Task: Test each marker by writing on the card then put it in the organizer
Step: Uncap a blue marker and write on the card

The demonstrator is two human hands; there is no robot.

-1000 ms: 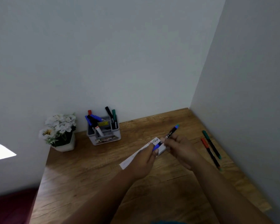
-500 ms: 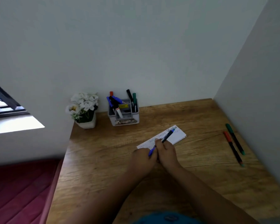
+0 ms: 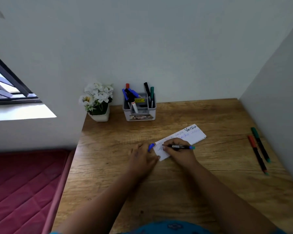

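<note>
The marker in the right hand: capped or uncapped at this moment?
Uncapped. The marker lies in the right hand with its bare tip on the card, while the left hand holds the blue cap.

A pot of white flowers [image 3: 97,100] is standing at the wooden surface's [image 3: 108,166] back-left corner (a red mattress [image 3: 24,183] is lying alongside).

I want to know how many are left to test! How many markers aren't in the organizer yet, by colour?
blue marker: 1, in the right hand, tip on the card; its cap is in the left hand
red marker: 1, on the table
green marker: 1, beside the red one
Total: 3
</note>
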